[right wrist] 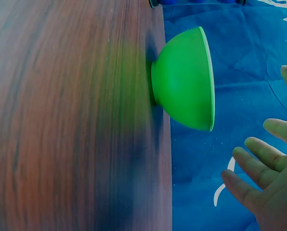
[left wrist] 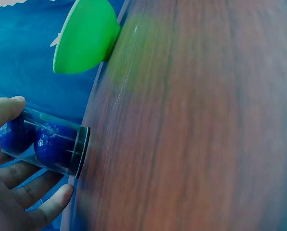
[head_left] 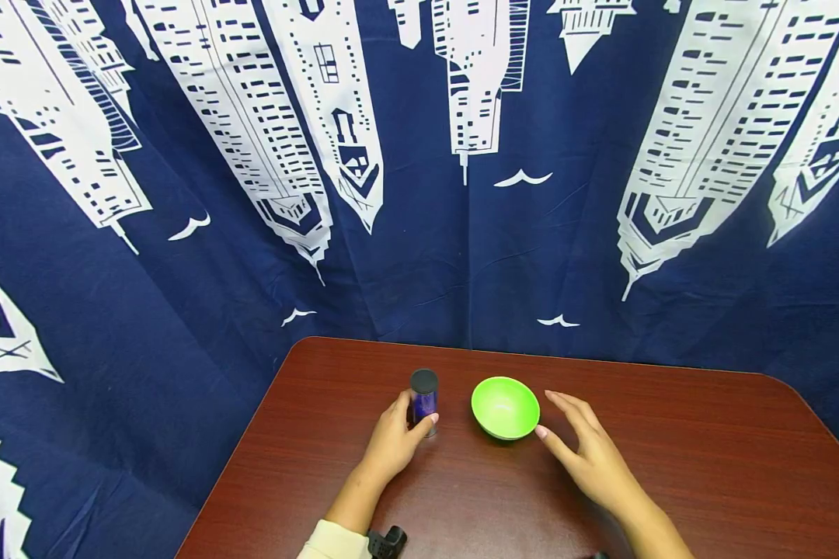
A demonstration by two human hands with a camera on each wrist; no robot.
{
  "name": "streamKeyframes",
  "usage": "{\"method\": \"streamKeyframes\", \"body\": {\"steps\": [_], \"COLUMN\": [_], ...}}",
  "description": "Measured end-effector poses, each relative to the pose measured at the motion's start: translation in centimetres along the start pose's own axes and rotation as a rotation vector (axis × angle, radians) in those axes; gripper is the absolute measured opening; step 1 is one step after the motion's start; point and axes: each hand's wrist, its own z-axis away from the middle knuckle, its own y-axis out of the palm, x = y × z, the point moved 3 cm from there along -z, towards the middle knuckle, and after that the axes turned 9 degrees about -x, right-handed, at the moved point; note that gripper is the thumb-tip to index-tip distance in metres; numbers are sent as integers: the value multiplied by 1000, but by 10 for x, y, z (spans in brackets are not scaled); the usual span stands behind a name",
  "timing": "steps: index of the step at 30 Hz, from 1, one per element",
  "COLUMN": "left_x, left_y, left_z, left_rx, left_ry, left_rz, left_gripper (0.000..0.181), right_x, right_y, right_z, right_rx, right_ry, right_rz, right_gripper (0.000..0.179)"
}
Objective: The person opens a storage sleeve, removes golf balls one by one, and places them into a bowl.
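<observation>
A clear tube of blue balls [head_left: 425, 401] with a dark lid stands upright on the wooden table, left of the bowl. My left hand [head_left: 394, 444] holds it from the left, thumb on the near side and fingers around the far side. Through the tube's clear wall, blue balls [left wrist: 56, 145] show in the left wrist view. The green bowl [head_left: 506, 409] sits upright on its base. Just right of its rim, my right hand [head_left: 597, 458] hovers with spread fingers and holds nothing. In the right wrist view its fingertips are apart from the bowl.
The brown wooden table [head_left: 503, 512] has rounded far corners. Behind it and down the left side hangs a dark blue cloth [head_left: 419, 272] printed with white buildings and birds. A black wrist device [head_left: 388, 542] sits at the left sleeve's cuff.
</observation>
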Motion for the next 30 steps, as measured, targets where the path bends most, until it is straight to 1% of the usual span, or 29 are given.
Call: {"method": "streamKeyframes", "body": {"steps": [5,10,13,20,25,30], "left_x": [-2,-6,-10,-23,-32,-39], "left_y": [1,1,0,1,4,8], "left_z": [2,6,8,14,18,20], "left_rx": [-29,-33,-31,42,74,93], "left_ry": [5,5,9,11,44,94], "left_rz": [-2,22,43,65,39,13], "left_gripper": [50,46,46,60,57,53], "right_x": [2,7,12,28,37,43], "right_y": [3,4,5,7,12,15], "right_z": [0,-1,-1,0,-3,-5], "right_rx": [4,0,-3,-16,-44,-31], "right_ry": [-4,-7,-17,-63,-119,-126], "right_rz": [-1,-13,-15,-1,-29,-30], "right_gripper": [59,59,57,51,52,53]}}
